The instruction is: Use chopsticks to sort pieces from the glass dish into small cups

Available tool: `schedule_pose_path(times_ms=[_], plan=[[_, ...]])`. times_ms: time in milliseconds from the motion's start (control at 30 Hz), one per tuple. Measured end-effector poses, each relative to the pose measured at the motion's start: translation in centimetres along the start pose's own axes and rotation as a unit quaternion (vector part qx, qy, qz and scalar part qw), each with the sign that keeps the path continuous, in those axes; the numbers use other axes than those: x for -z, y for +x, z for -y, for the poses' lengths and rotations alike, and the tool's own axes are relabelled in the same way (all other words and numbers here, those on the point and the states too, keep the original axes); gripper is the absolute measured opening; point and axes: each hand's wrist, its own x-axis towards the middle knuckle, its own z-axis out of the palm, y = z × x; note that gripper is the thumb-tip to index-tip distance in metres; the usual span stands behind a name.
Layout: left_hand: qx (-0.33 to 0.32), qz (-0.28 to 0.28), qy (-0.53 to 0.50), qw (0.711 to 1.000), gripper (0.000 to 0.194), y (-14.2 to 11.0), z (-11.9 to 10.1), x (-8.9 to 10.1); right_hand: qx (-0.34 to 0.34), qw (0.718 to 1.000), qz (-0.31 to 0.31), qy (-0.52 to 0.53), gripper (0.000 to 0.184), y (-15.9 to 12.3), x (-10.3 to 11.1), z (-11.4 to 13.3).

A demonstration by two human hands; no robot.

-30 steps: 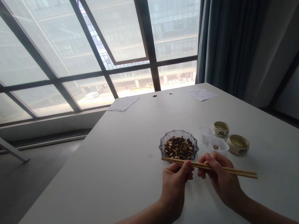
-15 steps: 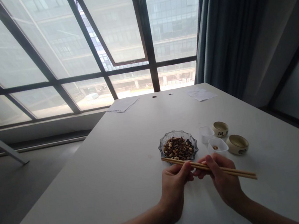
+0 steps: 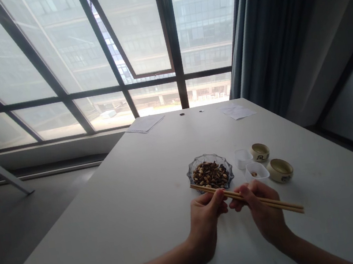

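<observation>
A pair of wooden chopsticks (image 3: 277, 204) lies across both my hands, tips pointing left over the near rim of a glass dish (image 3: 192, 170) of mixed seeds and nuts. My left hand (image 3: 206, 222) pinches the chopsticks near their tips with thumb and fingers closed. My right hand (image 3: 263, 212) is closed round their middle, the thick ends sticking out to the right. Both hands hover just above the white table (image 3: 135, 210), close in front of the dish.
Right of the dish stand two small clear plastic cups (image 3: 255, 172), the nearer with a nut in it, and two small ceramic cups (image 3: 280, 170). Papers (image 3: 145, 123) lie at the table's far edge by the window. A dark curtain (image 3: 268, 32) hangs at right.
Almost nothing has shifted. The view has settled slightly, and my fingers have adjusted a little on the chopsticks, which stay at the same spot.
</observation>
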Motion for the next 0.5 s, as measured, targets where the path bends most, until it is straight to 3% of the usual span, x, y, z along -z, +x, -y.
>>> schedule_pose_path(times_ms=[333,500], plan=[[0.023,0.013,-0.024,0.999,0.048,-0.26,0.05,-0.19,0.019,0.999,0.029,-0.017,0.026,-0.52,-0.11,-0.10],[0.028,0.029,-0.028,0.999,0.046,-0.59,0.48,-0.08,0.021,0.999,0.011,-0.033,0.028,-0.80,-0.57,-0.12]])
